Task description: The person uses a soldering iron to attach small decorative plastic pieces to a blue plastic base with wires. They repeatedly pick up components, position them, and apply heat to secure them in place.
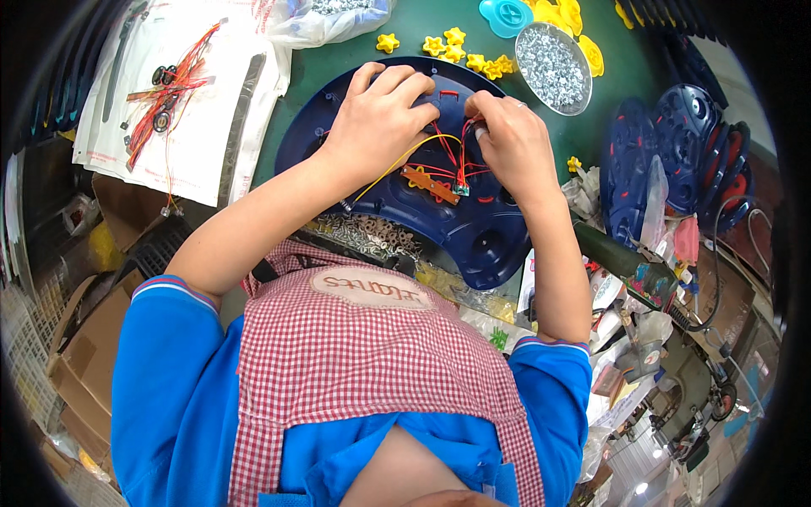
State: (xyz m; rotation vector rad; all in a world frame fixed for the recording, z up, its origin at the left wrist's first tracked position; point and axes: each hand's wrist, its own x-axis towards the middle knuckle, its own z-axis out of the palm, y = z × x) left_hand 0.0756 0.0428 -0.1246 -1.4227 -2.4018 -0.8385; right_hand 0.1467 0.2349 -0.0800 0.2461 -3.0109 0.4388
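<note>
green work surface [317,68] spreads beneath a navy plastic shell [498,258], which lies between the person's two hands. the left hand [376,114] curls over the shell's far left part, fingers bent; whether it pinches anything i cannot tell. the right hand [514,139] bunches its fingers beside the red wires [445,145] over the shell's far right part; its grip on them is too hidden to tell. within the shell lie a brown strip [429,184] and a small circuit board [461,191].

the shell looks light and stiff, its glossy skin probably a little slippery, so the broad rim seems the safest hold. the wires look thin and limp; their joints at the board are likely fragile, better spared any tugging.

beyond the shell sit yellow star pieces [433,46] and a dish [581,100] of screws; left of it, wired round parts [162,120] on white plastic; right of it, more navy shells [627,160].
</note>
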